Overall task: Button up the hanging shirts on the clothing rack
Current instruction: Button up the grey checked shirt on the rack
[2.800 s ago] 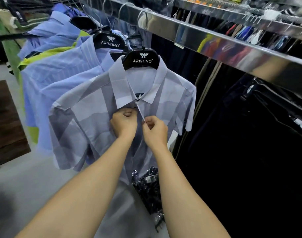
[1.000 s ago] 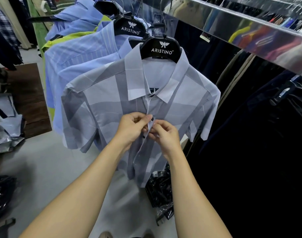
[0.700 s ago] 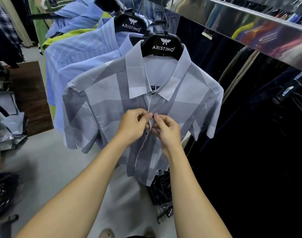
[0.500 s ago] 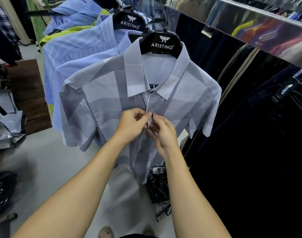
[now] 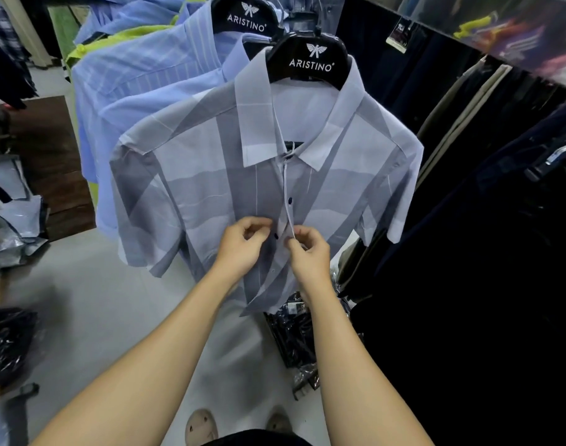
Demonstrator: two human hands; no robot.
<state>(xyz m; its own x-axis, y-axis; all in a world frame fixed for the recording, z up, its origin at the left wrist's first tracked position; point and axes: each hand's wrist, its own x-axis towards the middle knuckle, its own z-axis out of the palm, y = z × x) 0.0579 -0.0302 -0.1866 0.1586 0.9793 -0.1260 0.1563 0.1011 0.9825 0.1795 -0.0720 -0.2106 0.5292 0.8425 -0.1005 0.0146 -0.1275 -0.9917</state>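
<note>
Light, limp grey shirt (image 5: 339, 188) (likely slippery), best pinched at placket beside 1 loose button (image 5: 276, 235): right hand (image 5: 307, 252) pinching edge, left hand (image 5: 243, 249) curled, grip unclear.

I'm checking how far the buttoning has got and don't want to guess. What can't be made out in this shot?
- Head view: the grey shirt placket below the hands, covered by the left hand and right hand.
- Rack rail: cut off by the top edge.
- Blue shirts: their fronts are hidden by one another and the grey shirt.
- Packaged items on the floor: too dark.
</note>
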